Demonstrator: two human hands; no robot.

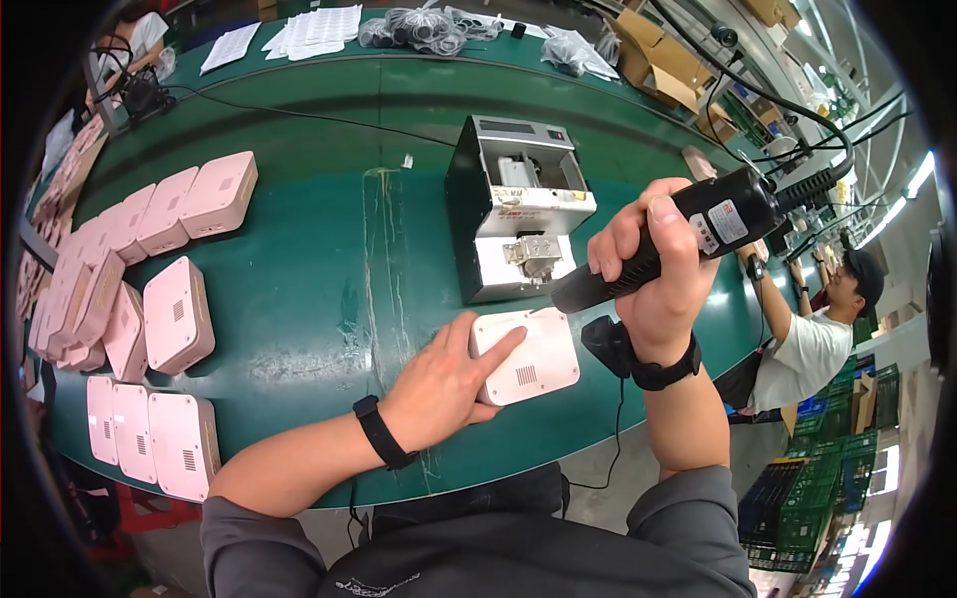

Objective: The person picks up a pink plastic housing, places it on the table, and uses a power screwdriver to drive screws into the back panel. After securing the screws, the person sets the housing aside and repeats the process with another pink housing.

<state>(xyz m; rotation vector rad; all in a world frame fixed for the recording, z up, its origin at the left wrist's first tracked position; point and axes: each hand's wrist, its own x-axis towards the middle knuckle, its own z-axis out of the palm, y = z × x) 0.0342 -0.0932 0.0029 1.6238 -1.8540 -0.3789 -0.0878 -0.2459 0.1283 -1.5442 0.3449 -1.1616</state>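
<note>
A pale pink plastic box (pixel 546 367) with rounded corners, a small vent grille and corner holes lies on the green bench. My left hand (pixel 439 379) steadies it from the left, index finger flat on top and thumb along the near edge. In my right hand (pixel 660 274) is a black electric screwdriver (pixel 720 211), gripped in a fist and tilted down to the left. Its tip points at the box's far edge, near a corner; whether it touches a screw there is too small to tell. Just beyond the box stands a black and silver screw feeder (pixel 523 214).
Several more pink boxes (pixel 179 314) are stacked and lined up at the left. A cable (pixel 847 135) runs from the screwdriver to the upper right. Bagged parts (pixel 429 30) and cartons (pixel 653 60) sit at the back. A co-worker (pixel 812 329) works at the right, beside green crates (pixel 812 488).
</note>
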